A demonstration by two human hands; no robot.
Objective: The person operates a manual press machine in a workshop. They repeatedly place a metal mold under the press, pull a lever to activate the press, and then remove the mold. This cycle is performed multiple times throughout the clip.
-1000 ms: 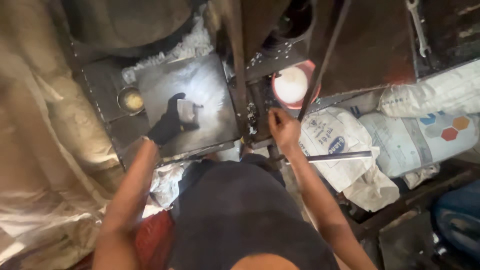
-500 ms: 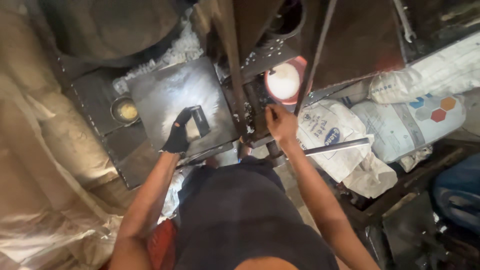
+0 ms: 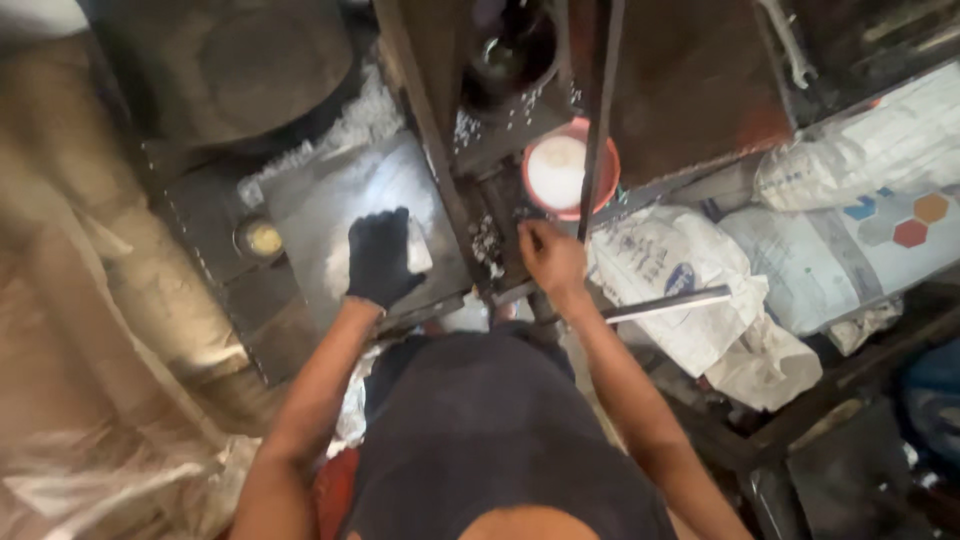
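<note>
My left hand (image 3: 381, 258), in a black glove, lies flat on a shiny metal sheet (image 3: 345, 205) and covers a small pale piece (image 3: 418, 252) at the sheet's near right part. My bare right hand (image 3: 546, 255) is closed at the front of a dark machine frame (image 3: 488, 150), fingers pinched near a scatter of small metal bits (image 3: 486, 240); what it grips is hidden. A long dark lever rod (image 3: 598, 110) rises just right of that hand. Behind it stands an orange bucket (image 3: 572, 170) with white contents.
A small round tin (image 3: 260, 240) with yellowish stuff sits left of the sheet. White printed sacks (image 3: 690, 280) lie piled at the right, with a flat metal bar (image 3: 668, 302) across them. A big dark drum (image 3: 240, 70) stands behind. Crinkled plastic sheeting (image 3: 90, 400) hangs left.
My gloved left hand has slid toward the sheet's near right part and flattened over the pale piece. The right hand stays at the machine front. The view has shifted slightly.
</note>
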